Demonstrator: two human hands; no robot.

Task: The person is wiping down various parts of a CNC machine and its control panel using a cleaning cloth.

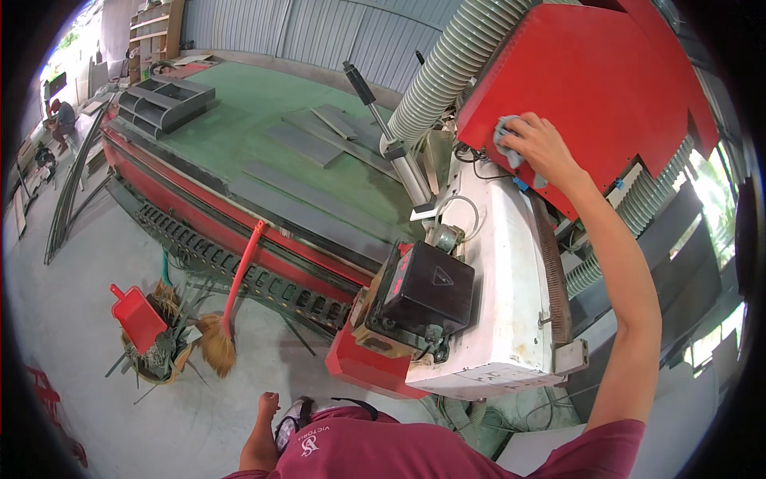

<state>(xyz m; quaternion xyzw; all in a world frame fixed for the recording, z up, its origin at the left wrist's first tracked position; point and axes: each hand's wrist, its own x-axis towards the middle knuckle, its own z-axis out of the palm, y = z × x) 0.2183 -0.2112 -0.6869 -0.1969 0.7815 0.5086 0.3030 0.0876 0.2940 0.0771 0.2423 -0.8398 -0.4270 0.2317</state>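
Up at the right, my right hand (542, 148) presses a bunched grey-blue cloth (509, 142) against the lower left part of a large red machine cover (590, 88). The fingers are closed round the cloth, and my right arm is stretched far forward. My left hand (270, 401) hangs low beside my body, its fingers curled, with nothing visible in them. Below the cover runs a white machine beam (511, 319), with a black box (431, 287) mounted on its left side.
A ribbed hose (451, 64) rises beside the cover. Grey panels (303, 144) lie on the long green machine bed (239, 104). On the floor at left are a broom (217, 343), a red dustpan (140, 319) and a bin of scraps. Another person (61, 120) crouches far left.
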